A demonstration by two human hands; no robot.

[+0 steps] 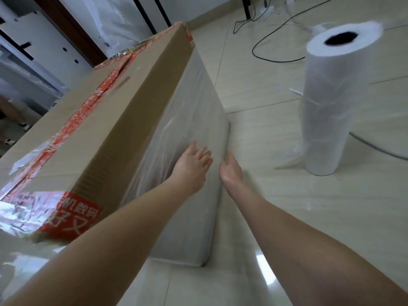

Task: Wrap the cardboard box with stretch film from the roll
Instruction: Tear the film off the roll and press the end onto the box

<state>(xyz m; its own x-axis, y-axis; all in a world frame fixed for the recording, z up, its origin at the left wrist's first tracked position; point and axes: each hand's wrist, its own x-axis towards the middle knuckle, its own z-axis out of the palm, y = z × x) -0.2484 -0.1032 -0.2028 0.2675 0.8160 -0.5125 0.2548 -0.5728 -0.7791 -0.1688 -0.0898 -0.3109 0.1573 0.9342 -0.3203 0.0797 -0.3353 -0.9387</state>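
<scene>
A large cardboard box [106, 120] with red printed tape stands on the tiled floor, filling the left half of the view. Cloudy stretch film [194, 102] covers its right side face. My left hand [194, 164] lies flat on that filmed face with the fingers spread. My right hand [230, 171] is at the box's lower right edge, fingers curled against the film there; whether it pinches the film I cannot tell. The white stretch film roll [333, 93] stands upright on the floor to the right, apart from both hands.
Black cables [271, 32] trail across the floor behind the roll. A grey cable [379, 149] runs past the roll's base. Dark furniture legs [246, 7] stand at the back. A person's foot in a sandal [22, 127] is at the far left.
</scene>
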